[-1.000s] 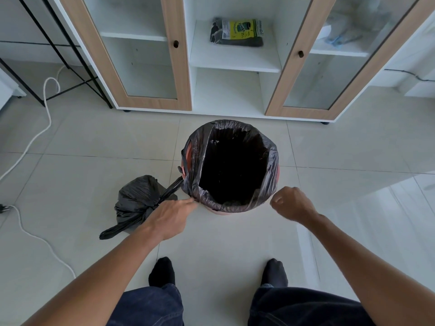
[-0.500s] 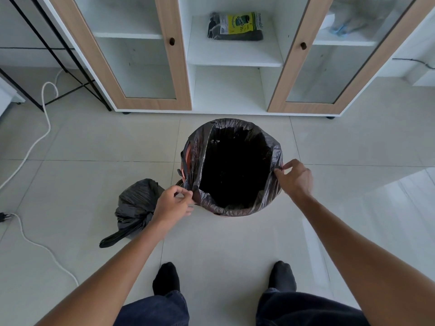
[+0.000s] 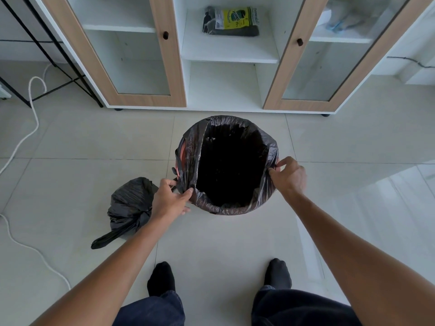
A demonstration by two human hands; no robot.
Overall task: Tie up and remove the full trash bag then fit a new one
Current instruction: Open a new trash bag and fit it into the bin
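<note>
With each grip pinching the new bag (image 3: 235, 208) over the bin (image 3: 181, 151), left hand (image 3: 168, 201) and right hand (image 3: 288, 176), uneven pulling could tear film or unseat the opposite edge.

A white cabinet (image 3: 226, 85) with two wood-framed glass doors (image 3: 141, 67) is seen against the far wall, on a pale tiled floor (image 3: 70, 184). A white cable (image 3: 30, 128) is trailed across the tiles at the left, beside a black metal frame (image 3: 58, 62).

hands (image 3: 169, 200) pinching new bag (image 3: 268, 196), tied bag (image 3: 129, 203) beside
</note>
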